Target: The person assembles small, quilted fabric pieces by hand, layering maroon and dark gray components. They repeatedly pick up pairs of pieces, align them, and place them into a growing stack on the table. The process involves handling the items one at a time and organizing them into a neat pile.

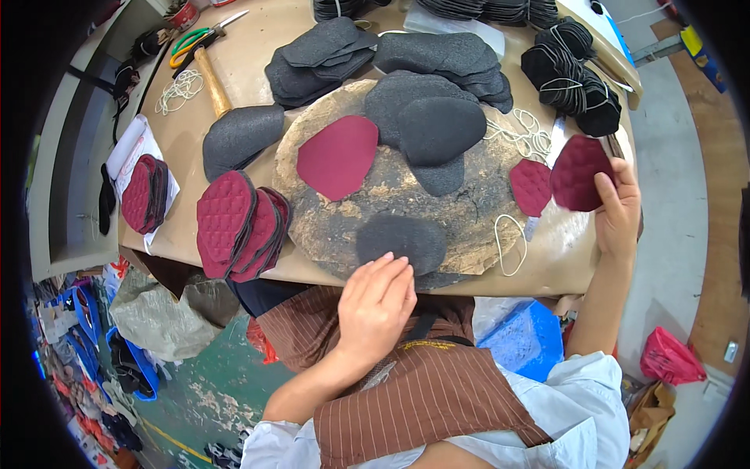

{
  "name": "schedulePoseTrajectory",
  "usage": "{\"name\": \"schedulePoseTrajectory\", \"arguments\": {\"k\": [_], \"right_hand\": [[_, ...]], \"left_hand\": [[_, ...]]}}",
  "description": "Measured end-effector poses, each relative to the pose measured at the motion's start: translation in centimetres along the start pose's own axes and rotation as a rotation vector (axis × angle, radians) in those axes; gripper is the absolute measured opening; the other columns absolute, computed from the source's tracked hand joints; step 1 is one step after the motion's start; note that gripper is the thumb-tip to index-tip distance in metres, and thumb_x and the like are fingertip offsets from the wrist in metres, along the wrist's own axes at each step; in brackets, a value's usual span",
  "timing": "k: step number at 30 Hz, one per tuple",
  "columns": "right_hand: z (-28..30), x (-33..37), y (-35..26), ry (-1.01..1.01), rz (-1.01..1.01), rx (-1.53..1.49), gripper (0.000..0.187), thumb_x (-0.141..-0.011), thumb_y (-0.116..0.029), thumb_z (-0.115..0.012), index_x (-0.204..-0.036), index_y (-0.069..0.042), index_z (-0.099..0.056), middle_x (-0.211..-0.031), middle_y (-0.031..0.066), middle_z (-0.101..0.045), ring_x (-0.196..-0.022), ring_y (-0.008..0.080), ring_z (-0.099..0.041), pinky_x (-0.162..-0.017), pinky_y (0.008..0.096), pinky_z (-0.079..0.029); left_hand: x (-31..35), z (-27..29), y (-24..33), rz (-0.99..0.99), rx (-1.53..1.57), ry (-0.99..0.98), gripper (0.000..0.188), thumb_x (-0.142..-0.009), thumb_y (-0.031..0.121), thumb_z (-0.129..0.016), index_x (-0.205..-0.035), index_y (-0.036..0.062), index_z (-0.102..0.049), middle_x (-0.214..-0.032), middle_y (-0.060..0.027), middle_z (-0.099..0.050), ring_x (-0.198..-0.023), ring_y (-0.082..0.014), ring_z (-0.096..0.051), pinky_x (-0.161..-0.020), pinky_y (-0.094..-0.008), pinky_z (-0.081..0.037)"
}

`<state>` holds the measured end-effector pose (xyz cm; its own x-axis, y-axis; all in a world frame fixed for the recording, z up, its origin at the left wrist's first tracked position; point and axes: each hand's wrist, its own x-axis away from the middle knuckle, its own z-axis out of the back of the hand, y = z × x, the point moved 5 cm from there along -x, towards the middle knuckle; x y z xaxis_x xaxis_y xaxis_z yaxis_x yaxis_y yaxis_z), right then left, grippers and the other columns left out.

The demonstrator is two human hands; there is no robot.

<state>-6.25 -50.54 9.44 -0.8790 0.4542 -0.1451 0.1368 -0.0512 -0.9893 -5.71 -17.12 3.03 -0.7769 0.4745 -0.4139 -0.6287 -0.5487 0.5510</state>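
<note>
My right hand point(617, 205), raised at the right side of the table, grips a maroon quilted fabric piece point(576, 173) between thumb and fingers. A smaller maroon quilted piece point(531, 187) lies just left of it. At the near edge, the outstretched fingertips of my left hand point(376, 303) rest on a dark grey felt-like pad point(402, 241). That pad lies on a round, worn wooden block point(328, 223). Farther back on the block are a smooth maroon piece point(338, 158) and overlapping dark pads point(441, 129).
Stacks of maroon quilted pieces point(226, 219) stand at the left. Dark pads point(320, 59) are piled behind the block; tied black bundles point(562, 74) sit at the back right. A wooden-handled hammer point(211, 82), scissors point(187, 48) and loose cord point(525, 134) lie around.
</note>
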Motion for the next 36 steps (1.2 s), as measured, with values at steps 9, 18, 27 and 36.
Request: {"name": "schedulePoseTrajectory", "arguments": {"k": [9,18,27,36], "right_hand": [[-12.7,5.0,4.9,-0.563,-0.436,0.174,0.017,-0.084,0.001,-0.065,-0.099,-0.001,-0.061,-0.09,-0.0008,-0.063,-0.082,0.0052,-0.058,-0.074,0.021,-0.047],[-18.7,6.2,7.2,-0.636,-0.487,0.21,0.012,-0.086,-0.004,-0.067,-0.096,0.001,-0.062,-0.086,-0.0005,-0.064,-0.081,0.0041,-0.058,-0.072,0.0217,-0.048],[-19.1,6.4,7.0,-0.598,-0.402,0.27,0.013,-0.083,0.002,-0.068,-0.094,0.0,-0.061,-0.082,-0.0031,-0.059,-0.076,0.0021,-0.053,-0.066,0.0188,-0.045],[-19.1,6.5,7.1,-0.581,-0.396,0.331,0.012,-0.083,0.002,-0.068,-0.093,0.0,-0.061,-0.082,-0.0018,-0.062,-0.074,0.0026,-0.055,-0.065,0.019,-0.046]], "left_hand": [[5.8,1.1,-0.6,0.181,-0.176,-0.149,0.062,-0.078,0.025,-0.073,-0.135,0.0175,-0.05,-0.142,-0.0302,-0.026,-0.129,-0.0437,-0.033,-0.102,-0.0594,-0.029],[7.0,1.1,-1.7,0.26,-0.135,-0.176,0.061,-0.076,0.024,-0.074,-0.133,0.021,-0.052,-0.143,-0.0317,-0.019,-0.133,-0.0448,-0.025,-0.102,-0.0617,-0.023],[8.2,1.5,-2.6,0.232,-0.061,-0.143,0.06,-0.07,0.019,-0.078,-0.126,0.0135,-0.056,-0.14,-0.0344,-0.025,-0.134,-0.0454,-0.024,-0.103,-0.061,-0.022],[7.5,-0.1,-2.7,0.263,-0.229,-0.282,0.059,-0.078,0.021,-0.07,-0.133,0.0336,-0.052,-0.142,-0.0294,-0.022,-0.131,-0.0426,-0.028,-0.104,-0.0597,-0.018]]}}
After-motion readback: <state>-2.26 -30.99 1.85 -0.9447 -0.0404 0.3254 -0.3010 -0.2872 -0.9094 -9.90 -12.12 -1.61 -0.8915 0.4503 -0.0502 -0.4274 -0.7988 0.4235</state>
